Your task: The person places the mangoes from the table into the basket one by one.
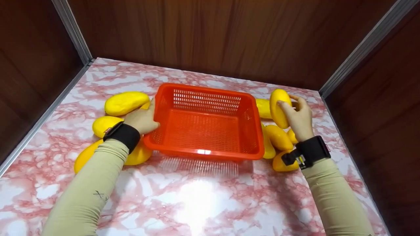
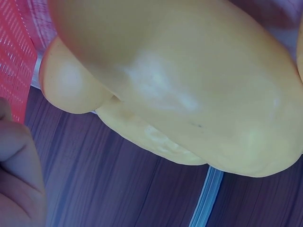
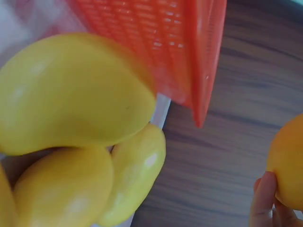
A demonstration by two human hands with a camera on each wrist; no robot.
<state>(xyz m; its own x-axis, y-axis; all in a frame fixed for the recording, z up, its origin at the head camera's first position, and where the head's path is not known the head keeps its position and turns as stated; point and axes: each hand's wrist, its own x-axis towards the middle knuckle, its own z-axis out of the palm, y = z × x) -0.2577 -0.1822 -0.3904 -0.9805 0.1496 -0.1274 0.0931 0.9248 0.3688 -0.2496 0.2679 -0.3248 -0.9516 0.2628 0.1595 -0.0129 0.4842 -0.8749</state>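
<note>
An orange-red plastic basket (image 1: 203, 131) with slotted walls stands mid-table, nothing inside it. My left hand (image 1: 141, 120) grips its left rim, thumb over the inner side. In the left wrist view part of that hand (image 2: 19, 175) shows beside the basket wall (image 2: 14, 52). My right hand (image 1: 299, 118) holds a yellow mango (image 1: 279, 108) upright between thumb and fingers, to the right of the basket and above other mangoes. The right wrist view catches this mango (image 3: 289, 163) at its right edge, fingertips (image 3: 265, 194) against it.
Several mangoes (image 1: 126, 103) lie left of the basket, partly under my left forearm. More mangoes (image 1: 279, 137) are bunched against its right side. The pink-and-white marbled table (image 1: 144, 203) has brown wood-look panels (image 1: 210, 39) behind and at both sides.
</note>
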